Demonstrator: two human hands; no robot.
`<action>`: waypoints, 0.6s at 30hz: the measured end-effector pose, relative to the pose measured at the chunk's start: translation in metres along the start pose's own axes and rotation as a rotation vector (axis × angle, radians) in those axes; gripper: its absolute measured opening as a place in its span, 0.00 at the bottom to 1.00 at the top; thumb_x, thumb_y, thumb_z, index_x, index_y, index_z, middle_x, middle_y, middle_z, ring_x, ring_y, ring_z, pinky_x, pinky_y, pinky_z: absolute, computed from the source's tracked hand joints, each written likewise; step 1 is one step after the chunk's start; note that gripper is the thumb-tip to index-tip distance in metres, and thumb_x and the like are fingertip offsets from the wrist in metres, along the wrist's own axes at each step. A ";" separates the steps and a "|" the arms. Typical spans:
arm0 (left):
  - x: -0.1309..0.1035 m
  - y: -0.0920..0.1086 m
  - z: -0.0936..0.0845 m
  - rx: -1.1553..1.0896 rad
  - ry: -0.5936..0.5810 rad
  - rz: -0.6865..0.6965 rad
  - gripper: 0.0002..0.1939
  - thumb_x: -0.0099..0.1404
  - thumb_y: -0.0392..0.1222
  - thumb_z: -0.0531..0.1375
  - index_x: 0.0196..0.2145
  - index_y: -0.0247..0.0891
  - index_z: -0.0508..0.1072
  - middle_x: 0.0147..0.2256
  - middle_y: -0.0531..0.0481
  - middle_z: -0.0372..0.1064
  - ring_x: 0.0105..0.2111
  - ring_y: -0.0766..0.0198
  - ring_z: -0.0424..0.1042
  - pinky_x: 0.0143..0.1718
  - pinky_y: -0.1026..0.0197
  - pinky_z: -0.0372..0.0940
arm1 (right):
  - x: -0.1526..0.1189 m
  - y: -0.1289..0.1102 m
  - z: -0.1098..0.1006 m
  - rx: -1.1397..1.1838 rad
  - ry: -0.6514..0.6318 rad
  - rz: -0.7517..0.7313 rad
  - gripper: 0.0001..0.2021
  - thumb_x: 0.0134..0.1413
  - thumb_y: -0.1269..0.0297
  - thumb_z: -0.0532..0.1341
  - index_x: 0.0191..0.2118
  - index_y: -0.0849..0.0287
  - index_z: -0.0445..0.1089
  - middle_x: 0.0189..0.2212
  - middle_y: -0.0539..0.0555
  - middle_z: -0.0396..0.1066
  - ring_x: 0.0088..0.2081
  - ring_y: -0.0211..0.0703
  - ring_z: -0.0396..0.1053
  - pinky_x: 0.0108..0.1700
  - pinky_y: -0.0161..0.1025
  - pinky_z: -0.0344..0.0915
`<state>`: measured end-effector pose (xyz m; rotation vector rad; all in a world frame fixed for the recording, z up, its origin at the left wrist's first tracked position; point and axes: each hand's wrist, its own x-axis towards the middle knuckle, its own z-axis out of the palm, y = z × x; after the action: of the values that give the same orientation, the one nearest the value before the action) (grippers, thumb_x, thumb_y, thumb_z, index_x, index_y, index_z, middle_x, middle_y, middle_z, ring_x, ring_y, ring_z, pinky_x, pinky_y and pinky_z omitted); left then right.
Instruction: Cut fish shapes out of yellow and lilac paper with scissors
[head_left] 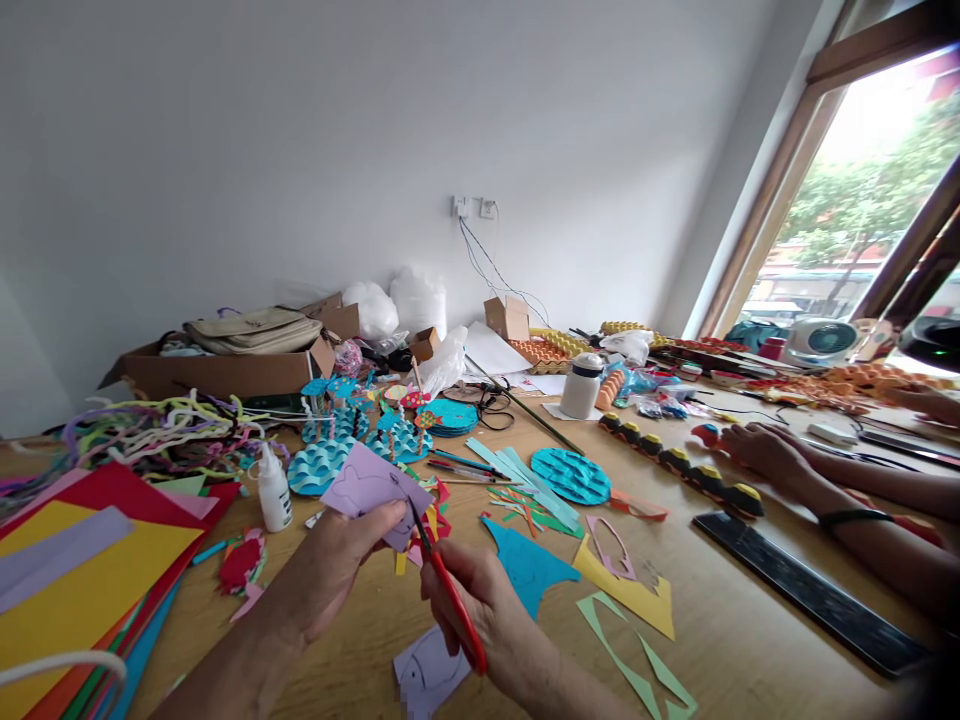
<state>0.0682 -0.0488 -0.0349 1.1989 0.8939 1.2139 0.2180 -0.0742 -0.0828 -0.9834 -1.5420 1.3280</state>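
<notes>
Item: loose lilac piece [442, 655] with a pen-drawn outline, flat on the near tabletop, below my right hand.
Item: my right hand [484, 605], fingers wrapped about the handles of red-handled scissors [459, 610]; dark blades point far and slightly left, meeting the right part of the lilac sheet. Whether the blades are parted, I cannot tell.
Item: my left hand [349, 550], grasping that lilac sheet [364, 475] by its near edge; my thumb [388, 517] lies on top, pointing right toward the blades, my other fingers mostly hidden. The sheet, bearing a drawn outline, spreads left and far of the thumb, raised above the table.
Item, near left: stack of coloured paper [161, 535].
Items, right of my hands: pale green offcut [641, 660], yellow offcut [649, 600], blue paper scrap [529, 560].
Item, left, beyond my left wrist: white glue bottle [274, 490], upright.
Item, right: another person's hand [769, 450], beside a row of black-and-yellow cups [679, 465].
Item, farther: blue disc [570, 477].
Item, far: white jar [581, 388], upright.
Item, far left: cardboard box [214, 375].
</notes>
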 end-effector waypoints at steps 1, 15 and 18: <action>0.000 0.000 0.000 -0.001 -0.002 0.003 0.03 0.55 0.39 0.61 0.25 0.41 0.74 0.26 0.56 0.72 0.31 0.62 0.68 0.36 0.63 0.65 | 0.000 -0.001 0.000 -0.008 0.000 -0.001 0.22 0.51 0.44 0.53 0.23 0.59 0.56 0.16 0.43 0.47 0.17 0.28 0.47 0.17 0.29 0.43; 0.003 -0.001 -0.003 -0.014 -0.013 -0.006 0.05 0.56 0.40 0.61 0.30 0.37 0.76 0.31 0.51 0.73 0.35 0.60 0.68 0.41 0.59 0.63 | -0.001 0.000 -0.001 -0.047 -0.023 -0.016 0.17 0.54 0.51 0.52 0.24 0.60 0.58 0.14 0.43 0.50 0.16 0.29 0.49 0.17 0.28 0.45; 0.002 0.000 -0.004 -0.012 -0.021 -0.009 0.06 0.56 0.39 0.61 0.31 0.37 0.76 0.32 0.52 0.73 0.36 0.60 0.68 0.41 0.59 0.63 | 0.000 0.001 -0.002 -0.067 -0.021 -0.015 0.17 0.54 0.51 0.53 0.24 0.60 0.58 0.13 0.43 0.50 0.16 0.29 0.50 0.17 0.28 0.45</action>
<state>0.0650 -0.0466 -0.0358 1.1946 0.8742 1.1964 0.2196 -0.0735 -0.0841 -0.9999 -1.6166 1.2870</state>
